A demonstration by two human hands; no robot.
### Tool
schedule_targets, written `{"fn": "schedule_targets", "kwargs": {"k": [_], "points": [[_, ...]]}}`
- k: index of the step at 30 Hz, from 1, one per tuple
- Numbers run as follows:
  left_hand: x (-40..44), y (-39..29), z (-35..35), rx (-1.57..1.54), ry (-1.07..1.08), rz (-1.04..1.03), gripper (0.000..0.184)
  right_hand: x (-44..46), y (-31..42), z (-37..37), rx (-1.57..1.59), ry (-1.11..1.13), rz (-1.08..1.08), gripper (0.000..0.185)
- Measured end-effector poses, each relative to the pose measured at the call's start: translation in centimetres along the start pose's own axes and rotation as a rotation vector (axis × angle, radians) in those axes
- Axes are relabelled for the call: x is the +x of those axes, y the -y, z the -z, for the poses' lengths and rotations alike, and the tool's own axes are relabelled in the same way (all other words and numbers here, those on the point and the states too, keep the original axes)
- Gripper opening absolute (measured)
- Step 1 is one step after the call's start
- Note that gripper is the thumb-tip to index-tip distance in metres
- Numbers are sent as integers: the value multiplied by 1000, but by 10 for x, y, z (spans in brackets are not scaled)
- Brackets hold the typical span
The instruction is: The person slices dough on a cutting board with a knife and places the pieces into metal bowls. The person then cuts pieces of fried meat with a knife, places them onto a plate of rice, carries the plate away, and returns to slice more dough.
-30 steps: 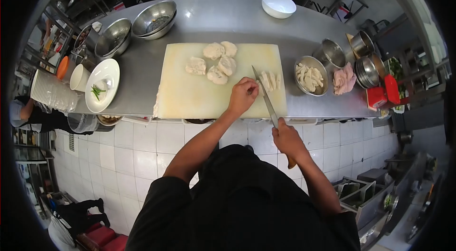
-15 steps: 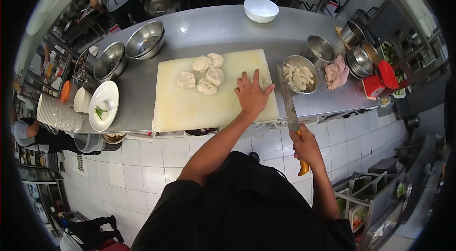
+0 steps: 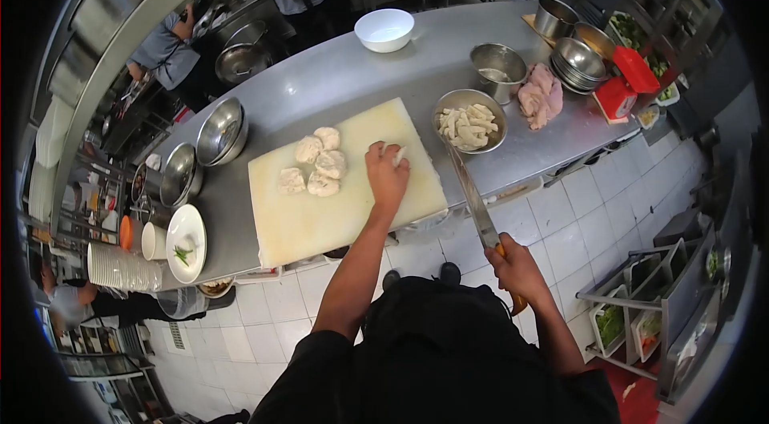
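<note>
Over the cutting board's (image 3: 340, 228) right part, I see the left hand (image 3: 387, 175) curled, pinching pale meat strips (image 3: 400, 156). My right hand (image 3: 514, 265), closed around the handle, holds a long kitchen knife (image 3: 477, 209) right of the board, its tip overlapping the steel bowl (image 3: 458, 97) there in view. Five meat pieces (image 3: 329, 164) lie just left of the board's centre.

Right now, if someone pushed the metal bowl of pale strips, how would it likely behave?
The metal bowl would probably slide, since it stands on a smooth-looking steel table. Its flared wall suggests it might tip if pressed hard on the rim. The pale strips inside look loosely heaped, so they would likely shift with a sudden shove.
</note>
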State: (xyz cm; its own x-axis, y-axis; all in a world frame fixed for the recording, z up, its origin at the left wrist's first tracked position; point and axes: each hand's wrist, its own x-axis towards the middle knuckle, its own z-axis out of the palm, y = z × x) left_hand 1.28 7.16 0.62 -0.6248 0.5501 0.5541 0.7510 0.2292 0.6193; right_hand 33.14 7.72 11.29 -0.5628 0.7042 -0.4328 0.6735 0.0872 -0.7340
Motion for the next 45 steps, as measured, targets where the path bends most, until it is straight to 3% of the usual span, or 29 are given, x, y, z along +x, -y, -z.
{"fn": "schedule_targets", "kwargs": {"k": [3, 12, 18, 21, 23, 28, 34, 36, 38, 42, 45], "points": [[-1, 7, 5, -36, 4, -6, 30, -17, 9, 18, 114, 32, -116, 27], [-1, 0, 6, 40, 139, -24, 29, -17, -14, 24, 103, -23, 6, 23], [-3, 0, 13, 26, 89, -43, 30, 3, 1, 50, 338, -32, -104, 25], [-5, 4, 10, -37, 51, -24, 29, 54, -1, 87, 126, -278, 59, 23], [-5, 7, 10, -71, 21, -14, 28, 102, 16, 134, -125, -314, 58, 28], [-3, 11, 15, -155, -66, 111, 27, 202, 109, 230, -569, -39, -151, 30], [-11, 16, 35, -214, -180, 231, 28, 258, 167, 215, -868, 199, -166, 32], [-10, 20, 43, -258, -210, 279, 28, 312, 147, 212, -987, 295, -6, 30], [0, 28, 48, -293, -245, 308, 27, 318, 148, 206, -1048, 320, 81, 29], [41, 21, 63, -346, -253, 274, 25, 232, 203, 177, -1062, 245, 77, 28], [79, 3, 64, -405, -218, 260, 23, 214, 206, 172, -1114, 207, 91, 27]]}}
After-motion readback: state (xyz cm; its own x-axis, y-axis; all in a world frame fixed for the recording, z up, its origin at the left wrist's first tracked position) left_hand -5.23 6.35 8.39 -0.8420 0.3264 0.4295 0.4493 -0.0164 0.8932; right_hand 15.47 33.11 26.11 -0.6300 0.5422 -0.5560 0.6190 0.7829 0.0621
